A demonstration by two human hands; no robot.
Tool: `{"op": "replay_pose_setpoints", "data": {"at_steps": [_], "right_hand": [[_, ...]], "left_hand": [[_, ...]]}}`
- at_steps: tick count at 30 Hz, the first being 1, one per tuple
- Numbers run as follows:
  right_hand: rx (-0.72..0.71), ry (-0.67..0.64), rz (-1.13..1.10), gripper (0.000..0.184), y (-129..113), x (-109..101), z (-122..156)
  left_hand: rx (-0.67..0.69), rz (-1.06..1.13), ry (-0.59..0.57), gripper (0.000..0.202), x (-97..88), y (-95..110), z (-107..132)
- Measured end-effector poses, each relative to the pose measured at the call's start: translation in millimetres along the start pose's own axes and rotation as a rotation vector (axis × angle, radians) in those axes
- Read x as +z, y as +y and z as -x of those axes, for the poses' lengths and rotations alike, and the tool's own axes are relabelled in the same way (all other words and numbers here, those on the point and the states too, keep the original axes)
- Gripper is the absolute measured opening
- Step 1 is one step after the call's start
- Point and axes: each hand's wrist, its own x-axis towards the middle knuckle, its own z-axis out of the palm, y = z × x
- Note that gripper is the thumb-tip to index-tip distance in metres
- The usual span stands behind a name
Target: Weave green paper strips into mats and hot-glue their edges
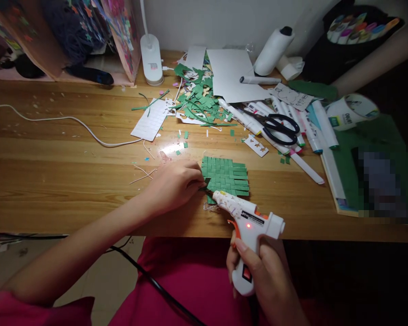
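In the head view, the woven green paper mat (224, 175) lies on the wooden desk (71, 176), near its front edge and between the two hands. The left hand (178, 183) is bent over the mat's lower left edge, thumb and fingers pinching it beside a dark strip end (207, 182); the fingertips hide exactly what is caught. The right hand (270, 269) is wrapped round the handle of a white hot glue gun (246, 215), whose red light is lit and whose nozzle meets that same corner. The weaving itself looks done through the middle and left. Along the right side, strip ends stick out separately at uneven lengths, so that edge seems unfinished. Gluing appears under way at the left edge; whether any glue has been laid there cannot be told. Green paper scraps (204, 97) and scissors (281, 130) lie farther back.
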Motion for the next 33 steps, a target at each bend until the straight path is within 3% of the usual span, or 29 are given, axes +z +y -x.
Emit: {"op": "replay_pose_setpoints", "data": {"at_steps": [8, 21, 25, 33], "right_hand": [[-0.025, 0.043, -0.037, 0.042, 4.0, 2.0, 0.2], [0.134, -0.092, -0.367, 0.042, 5.8, 7.7, 0.2], [0.167, -0.140, -0.437, 0.045, 5.1, 7.8, 4.1], [0.103, -0.017, -0.523, 0.036, 2.2, 5.9, 11.1]], "left_hand": [[0.006, -0.006, 0.002, 0.017, 0.5, -0.5, 0.6], [0.049, -0.014, -0.095, 0.016, -11.1, 5.2, 5.0], [0.023, -0.029, -0.072, 0.017, -7.1, 4.9, 2.4], [-0.024, -0.030, -0.007, 0.010, 0.9, 4.8, 2.1]]}}
